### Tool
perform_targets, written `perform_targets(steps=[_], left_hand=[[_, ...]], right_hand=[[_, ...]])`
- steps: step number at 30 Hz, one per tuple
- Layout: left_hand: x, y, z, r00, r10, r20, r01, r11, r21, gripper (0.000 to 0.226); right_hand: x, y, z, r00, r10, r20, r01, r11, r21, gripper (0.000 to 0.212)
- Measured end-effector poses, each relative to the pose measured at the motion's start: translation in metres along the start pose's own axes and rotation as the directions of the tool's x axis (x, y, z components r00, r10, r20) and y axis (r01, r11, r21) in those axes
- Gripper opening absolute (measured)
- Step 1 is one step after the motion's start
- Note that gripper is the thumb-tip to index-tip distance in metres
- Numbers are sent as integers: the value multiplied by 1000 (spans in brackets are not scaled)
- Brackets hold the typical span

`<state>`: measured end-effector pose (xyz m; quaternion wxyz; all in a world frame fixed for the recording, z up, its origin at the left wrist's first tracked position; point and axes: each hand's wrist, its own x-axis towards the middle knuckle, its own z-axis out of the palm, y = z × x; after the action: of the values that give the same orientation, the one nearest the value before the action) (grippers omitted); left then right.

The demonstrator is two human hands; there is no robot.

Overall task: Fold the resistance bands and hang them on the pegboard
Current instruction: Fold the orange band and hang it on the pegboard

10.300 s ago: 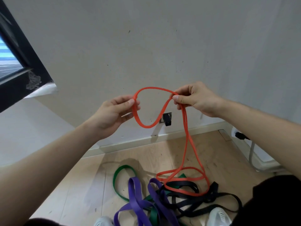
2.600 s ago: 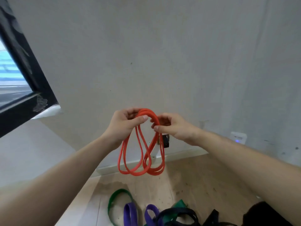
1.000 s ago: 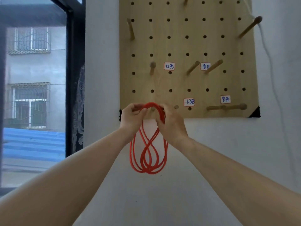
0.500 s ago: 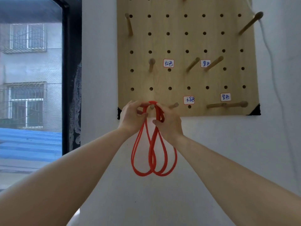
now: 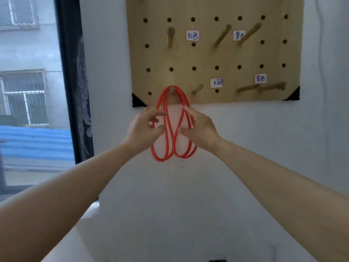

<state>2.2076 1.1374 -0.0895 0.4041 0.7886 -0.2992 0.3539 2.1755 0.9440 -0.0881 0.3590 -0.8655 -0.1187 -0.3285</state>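
Orange rubber resistance band [image 5: 171, 127], folded into several loops, draped over a short wooden peg [image 5: 172, 90] at the lower left of the tan wooden pegboard [image 5: 226, 57]. Left hand [image 5: 144, 127] and right hand [image 5: 198, 127] loosely pinching side strands, fingers half curled (not clamped). Risk: springy loops slipping off that stubby peg on letting go unevenly.

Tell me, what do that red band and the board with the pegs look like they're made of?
The red band looks like matte rubber or latex: thin, limp loops that drape from a peg. The pegboard seems pale unfinished wood or plywood, with drilled holes; its pegs look like wooden dowels.
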Motion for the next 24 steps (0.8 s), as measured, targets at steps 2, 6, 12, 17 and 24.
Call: perform_targets(steps=[2, 6, 12, 17, 24], left_hand=[[-31, 0, 1, 992, -5, 125, 8, 1000, -22, 30], [-101, -15, 22, 919, -75, 388, 87, 996, -14, 19], [-237, -62, 88, 665, -251, 703, 311, 949, 45, 13], [-381, -99, 146, 376, -380, 845, 467, 866, 181, 19], [-546, -110, 205, 127, -467, 875, 575, 753, 318, 28]], right_hand=[[-33, 11, 3, 1000, -8, -7, 8, 1000, 21, 64], [-107, 55, 22, 988, 38, 147, -39, 999, 6, 33], [-226, 140, 63, 885, 228, 405, -245, 969, -11, 18], [-333, 216, 117, 682, 386, 621, -371, 915, -160, 15], [-469, 270, 169, 345, 542, 766, -357, 831, -427, 32]])
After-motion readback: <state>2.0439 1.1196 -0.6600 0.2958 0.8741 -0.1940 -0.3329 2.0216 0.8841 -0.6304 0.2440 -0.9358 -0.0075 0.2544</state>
